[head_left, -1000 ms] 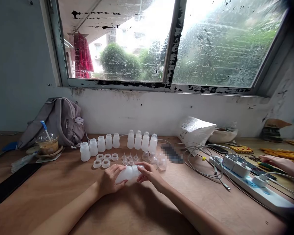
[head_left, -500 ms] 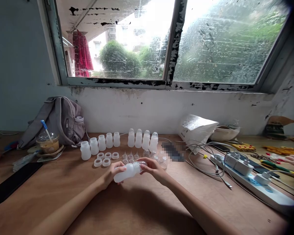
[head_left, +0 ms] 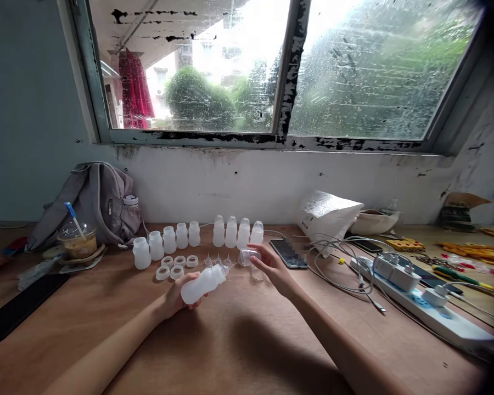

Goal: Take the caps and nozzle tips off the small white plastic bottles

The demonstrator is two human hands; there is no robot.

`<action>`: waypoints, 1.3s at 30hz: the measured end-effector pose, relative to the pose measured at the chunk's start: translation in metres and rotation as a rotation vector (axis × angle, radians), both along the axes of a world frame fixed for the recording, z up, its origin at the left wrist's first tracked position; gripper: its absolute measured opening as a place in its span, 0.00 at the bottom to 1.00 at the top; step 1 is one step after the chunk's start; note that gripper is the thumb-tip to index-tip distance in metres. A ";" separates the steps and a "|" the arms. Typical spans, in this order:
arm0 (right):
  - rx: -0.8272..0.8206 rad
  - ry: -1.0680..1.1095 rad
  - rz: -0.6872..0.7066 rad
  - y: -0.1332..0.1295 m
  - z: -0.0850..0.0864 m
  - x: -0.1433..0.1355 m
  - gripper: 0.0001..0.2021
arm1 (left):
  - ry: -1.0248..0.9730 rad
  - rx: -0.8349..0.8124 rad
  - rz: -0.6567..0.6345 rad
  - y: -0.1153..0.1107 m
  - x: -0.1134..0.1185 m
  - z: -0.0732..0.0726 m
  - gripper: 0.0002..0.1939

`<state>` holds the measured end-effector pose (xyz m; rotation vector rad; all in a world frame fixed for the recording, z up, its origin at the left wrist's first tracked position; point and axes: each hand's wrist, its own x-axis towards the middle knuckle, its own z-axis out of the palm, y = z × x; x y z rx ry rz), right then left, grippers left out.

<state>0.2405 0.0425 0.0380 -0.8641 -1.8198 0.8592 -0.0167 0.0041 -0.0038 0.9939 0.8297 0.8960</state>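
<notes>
Brown wood worktop against a stained white wall; big window above w/ wet panes & flaking frame. Marks on white bag too small to read. Counts: 5 open btls standing in a row; 4 capped btls to their R; 5 white rings in front; at least 3 clear teats, rest hidden. L hand: fingers wrapped round 1 frosted btl, tilted, neck up to R, in front of the teats. R hand: fingers pinching 1 clear cap, tipped sideways; 2nd cap just beside, on worktop. 1 phone near, partly blurred.
</notes>
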 end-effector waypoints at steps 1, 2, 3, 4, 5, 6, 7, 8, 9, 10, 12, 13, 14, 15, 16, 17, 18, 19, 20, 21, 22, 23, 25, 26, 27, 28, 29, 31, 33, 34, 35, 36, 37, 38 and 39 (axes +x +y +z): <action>0.046 -0.001 -0.050 0.006 -0.003 0.004 0.18 | -0.013 0.005 0.028 0.002 -0.002 -0.001 0.20; 0.101 -0.033 -0.109 0.012 -0.007 0.007 0.18 | -0.029 0.011 0.063 0.003 -0.003 -0.001 0.20; 0.163 -0.094 -0.174 0.017 -0.011 0.009 0.17 | -0.044 0.016 0.101 0.004 -0.004 -0.002 0.20; 0.225 -0.176 -0.231 0.021 -0.016 0.010 0.16 | -0.054 0.021 0.135 0.005 -0.005 -0.002 0.20; 0.286 -0.273 -0.277 0.024 -0.020 0.010 0.14 | -0.060 0.024 0.162 0.006 -0.005 -0.002 0.20; 0.340 -0.369 -0.310 0.026 -0.025 0.009 0.13 | -0.062 0.028 0.182 0.006 -0.004 -0.002 0.20; 0.386 -0.457 -0.329 0.027 -0.030 0.008 0.13 | -0.064 0.034 0.195 0.006 -0.004 -0.002 0.20; 0.422 -0.533 -0.342 0.028 -0.035 0.006 0.14 | -0.064 0.040 0.203 0.006 -0.004 -0.002 0.19; 0.450 -0.597 -0.352 0.029 -0.039 0.004 0.14 | -0.061 0.050 0.210 0.006 -0.004 -0.002 0.19; 0.474 -0.652 -0.363 0.029 -0.043 0.002 0.15 | -0.057 0.061 0.218 0.005 -0.004 -0.001 0.19; 0.505 -0.733 -0.376 0.029 -0.048 0.000 0.14 | -0.045 0.083 0.233 0.004 -0.003 -0.001 0.18; 0.514 -0.763 -0.377 0.029 -0.050 -0.001 0.14 | -0.038 0.095 0.237 0.004 -0.003 0.000 0.18; 0.521 -0.786 -0.378 0.030 -0.051 -0.002 0.14 | -0.031 0.110 0.238 0.003 -0.003 0.000 0.18; 0.524 -0.804 -0.382 0.030 -0.053 -0.002 0.14 | -0.022 0.127 0.237 0.003 -0.002 0.001 0.18; 0.524 -0.817 -0.388 0.031 -0.053 -0.002 0.14 | -0.011 0.147 0.236 0.002 -0.002 0.002 0.17; 0.522 -0.828 -0.397 0.032 -0.054 -0.002 0.14 | 0.004 0.172 0.234 0.002 -0.001 0.003 0.17; 0.517 -0.834 -0.409 0.032 -0.054 -0.001 0.13 | 0.026 0.198 0.233 0.001 0.000 0.004 0.18; 0.513 -0.831 -0.424 0.032 -0.054 -0.002 0.13 | 0.059 0.228 0.234 0.000 0.000 0.005 0.18; 0.510 -0.812 -0.437 0.031 -0.053 -0.002 0.13 | 0.110 0.269 0.246 -0.002 0.001 0.006 0.19; 0.506 -0.770 -0.442 0.030 -0.051 -0.003 0.13 | 0.183 0.330 0.274 -0.003 0.002 0.006 0.19; 0.492 -0.700 -0.430 0.027 -0.049 -0.005 0.13 | 0.282 0.414 0.316 -0.005 0.002 0.006 0.19; 0.452 -0.608 -0.392 0.023 -0.046 -0.008 0.13 | 0.402 0.520 0.367 -0.006 0.003 0.006 0.18; 0.248 -0.392 -0.226 0.011 -0.039 -0.016 0.14 | 0.650 0.781 0.441 -0.010 0.004 0.004 0.17; 0.075 -0.287 -0.104 0.004 -0.036 -0.020 0.15 | 0.752 0.920 0.448 -0.011 0.005 0.003 0.16; -0.124 -0.188 0.023 -0.003 -0.033 -0.025 0.16 | 0.832 1.050 0.437 -0.012 0.005 0.001 0.16; -0.316 -0.093 0.133 -0.009 -0.030 -0.030 0.18 | 0.890 1.163 0.415 -0.013 0.006 -0.001 0.17; -0.477 0.002 0.206 -0.014 -0.028 -0.034 0.18 | 0.932 1.253 0.395 -0.013 0.007 -0.003 0.17; -0.695 0.167 0.265 -0.022 -0.027 -0.041 0.19 | 0.996 1.370 0.379 -0.014 0.008 -0.008 0.18; -0.803 0.261 0.261 -0.025 -0.026 -0.043 0.20 | 1.039 1.431 0.373 -0.013 0.009 -0.011 0.18; -0.836 0.276 0.261 -0.026 -0.027 -0.044 0.20 | 1.051 1.451 0.369 -0.013 0.009 -0.013 0.18; -0.859 0.278 0.265 -0.027 -0.028 -0.044 0.20 | 1.057 1.460 0.360 -0.013 0.010 -0.014 0.18; -0.874 0.274 0.269 -0.027 -0.029 -0.044 0.20 | 1.052 1.456 0.352 -0.014 0.012 -0.014 0.17; -0.880 0.271 0.271 -0.028 -0.030 -0.043 0.20 | 1.035 1.439 0.350 -0.014 0.013 -0.014 0.17; -0.877 0.271 0.266 -0.029 -0.031 -0.044 0.19 | 1.009 1.403 0.354 -0.015 0.014 -0.013 0.17; -0.869 0.275 0.255 -0.030 -0.033 -0.044 0.19 | 0.977 1.352 0.358 -0.016 0.016 -0.011 0.17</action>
